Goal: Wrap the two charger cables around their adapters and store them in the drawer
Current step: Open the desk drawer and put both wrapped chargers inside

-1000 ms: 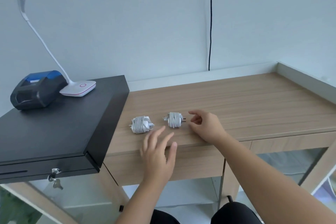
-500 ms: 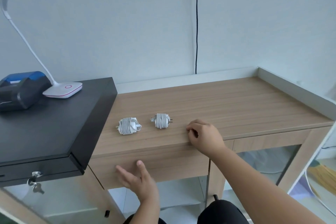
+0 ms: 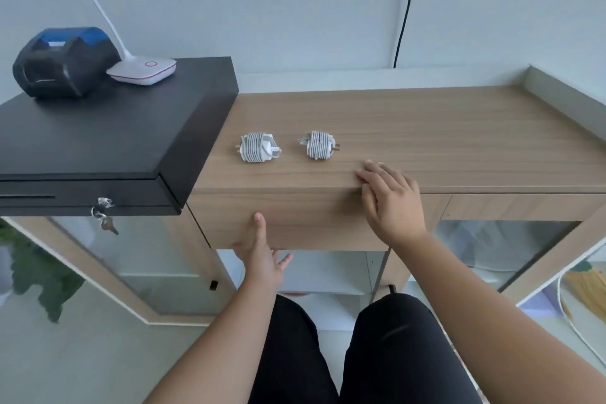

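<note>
Two white chargers lie side by side on the wooden desk (image 3: 426,128), each with its cable wound round its adapter: the left charger (image 3: 257,147) and the right charger (image 3: 319,145). Below them the drawer (image 3: 311,220) looks closed. My left hand (image 3: 262,256) is at the drawer's lower edge, with the thumb up on the front and the fingers mostly hidden underneath. My right hand (image 3: 392,198) rests flat over the desk's front edge, a little right of the chargers and touching neither.
A black cash box (image 3: 98,141) with keys (image 3: 105,216) in its lock sits at the left, bearing a black-and-blue printer (image 3: 62,62) and a white lamp base (image 3: 142,69). A raised rim (image 3: 564,102) bounds the desk's right side. A black cable (image 3: 406,6) hangs down the wall.
My left hand dropped from the desk top to the drawer's lower edge. My right hand drew back from the right charger to the desk's front edge. The camera view shifted.
</note>
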Motion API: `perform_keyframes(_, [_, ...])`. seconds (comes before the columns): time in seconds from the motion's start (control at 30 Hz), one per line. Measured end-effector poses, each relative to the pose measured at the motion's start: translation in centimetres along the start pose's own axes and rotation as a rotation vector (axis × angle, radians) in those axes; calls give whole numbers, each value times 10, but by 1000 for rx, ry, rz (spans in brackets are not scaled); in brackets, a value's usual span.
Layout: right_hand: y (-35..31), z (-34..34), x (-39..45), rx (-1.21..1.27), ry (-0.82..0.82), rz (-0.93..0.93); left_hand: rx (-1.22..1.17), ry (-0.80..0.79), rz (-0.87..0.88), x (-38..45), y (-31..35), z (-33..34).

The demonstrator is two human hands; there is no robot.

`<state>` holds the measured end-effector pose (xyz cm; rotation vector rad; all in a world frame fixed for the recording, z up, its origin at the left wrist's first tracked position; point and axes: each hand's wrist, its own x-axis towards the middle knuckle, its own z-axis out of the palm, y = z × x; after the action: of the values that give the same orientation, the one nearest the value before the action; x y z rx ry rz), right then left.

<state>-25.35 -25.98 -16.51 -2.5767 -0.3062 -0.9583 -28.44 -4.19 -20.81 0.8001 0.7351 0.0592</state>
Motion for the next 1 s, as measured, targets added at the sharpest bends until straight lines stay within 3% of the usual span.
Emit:
perform_keyframes(0.37, [-16,4,-49,-116,-31,-65,-2,-63,-64,-7,-7,-29])
perform_keyframes(0.5, [-19,3,-57,-100,50,-95,231,72,63,-10,-11,-37])
perform_keyframes(0.6, [-18,-3,-58,-36,101,-116,577,146,448,-14,-9,-46])
perform_keyframes(0.7, [-15,-13,-58,50,72,-119,810,80,939,-20,5,-58])
perform_keyframes(0.77, [-16,-20,-59,103,44,-105,993,45,1169,-20,16,-65])
perform_keyframes(0.87, [-21,-31,-63,141,16,-81,1232,49,1339,-24,31,-67])
perform_keyframes(1.0, [-34,-49,-66,202,-46,-52,1337,23,1520,-30,39,-70])
